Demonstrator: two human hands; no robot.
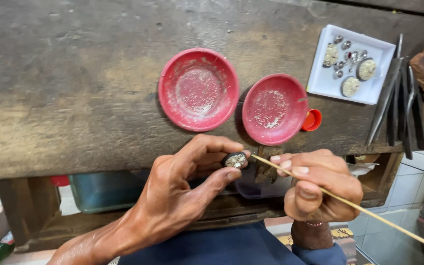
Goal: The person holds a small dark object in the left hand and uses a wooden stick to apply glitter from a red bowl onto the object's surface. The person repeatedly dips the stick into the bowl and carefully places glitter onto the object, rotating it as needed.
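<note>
The left hand (182, 189) pinches a small dark disc (234, 160) between thumb and fingertips, its pale, speckled face turned up, just off the near edge of the bench (74, 88). The right hand (320, 184) is closed around a thin stick (349, 203), held like a pen, its tip meeting the disc's right rim. By the look of it this is fine setting work on the disc's face, tiny bits being placed or nudged. The next touch likely calls for a steady left pinch and a light, exact tip.

Just beyond the hands sit two red dishes, the left one (198, 89) and the right one (274, 109), both dusted with pale grains. An orange cap (313, 120) touches the right dish. Far right, a white tray (320, 78) holds more discs and small metal pieces, with tweezers (386, 95) and pliers beside it. Nothing blocks the stick's tip, and the right dish is close behind it.
</note>
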